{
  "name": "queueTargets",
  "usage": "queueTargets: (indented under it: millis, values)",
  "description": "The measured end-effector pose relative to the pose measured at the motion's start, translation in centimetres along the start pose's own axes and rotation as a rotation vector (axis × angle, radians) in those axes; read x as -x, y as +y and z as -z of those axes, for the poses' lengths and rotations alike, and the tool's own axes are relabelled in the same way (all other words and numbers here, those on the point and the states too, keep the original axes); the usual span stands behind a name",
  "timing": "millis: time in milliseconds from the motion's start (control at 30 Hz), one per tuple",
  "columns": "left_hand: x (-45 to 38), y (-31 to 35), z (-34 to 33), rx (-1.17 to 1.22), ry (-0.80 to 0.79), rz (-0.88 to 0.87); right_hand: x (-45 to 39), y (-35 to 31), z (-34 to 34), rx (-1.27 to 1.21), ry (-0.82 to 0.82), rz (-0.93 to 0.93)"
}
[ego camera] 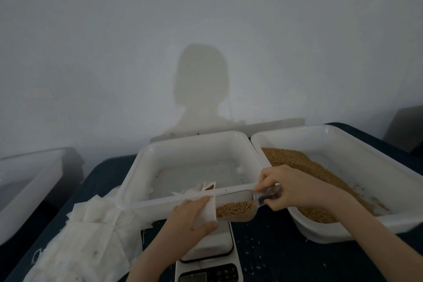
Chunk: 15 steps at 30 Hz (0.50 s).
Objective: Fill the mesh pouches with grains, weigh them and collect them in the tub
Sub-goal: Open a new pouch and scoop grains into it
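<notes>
My left hand holds a white mesh pouch open at its mouth, just above the white scale. My right hand grips the handle of a clear plastic scoop loaded with golden grains, its lip at the pouch's mouth. The white collecting tub stands behind, with one filled pouch near its front wall. To the right, a second white tub holds the heap of grains.
A stack of flat unfilled pouches lies at the left on the dark table. Stray grains are scattered on the table right of the scale. Another white tub sits at the far left. A wall stands close behind.
</notes>
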<state>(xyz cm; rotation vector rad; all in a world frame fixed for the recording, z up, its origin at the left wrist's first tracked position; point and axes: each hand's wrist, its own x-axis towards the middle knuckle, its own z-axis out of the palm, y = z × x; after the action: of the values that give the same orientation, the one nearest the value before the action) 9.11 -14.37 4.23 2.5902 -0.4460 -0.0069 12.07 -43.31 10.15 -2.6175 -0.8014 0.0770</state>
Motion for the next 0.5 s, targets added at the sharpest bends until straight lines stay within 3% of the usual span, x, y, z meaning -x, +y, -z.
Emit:
queueTargets:
  millis: [333, 500]
  values:
    - [-0.5, 0.0, -1.0, 0.119, 0.09, 0.085, -0.4, -2.2, 1.3, 0.236, -0.08, 0.031]
    - [-0.3, 0.5, -2.3, 0.314, 0.168, 0.12, -1.3, -4.6, 1.7, 0.615, 0.079, 0.043]
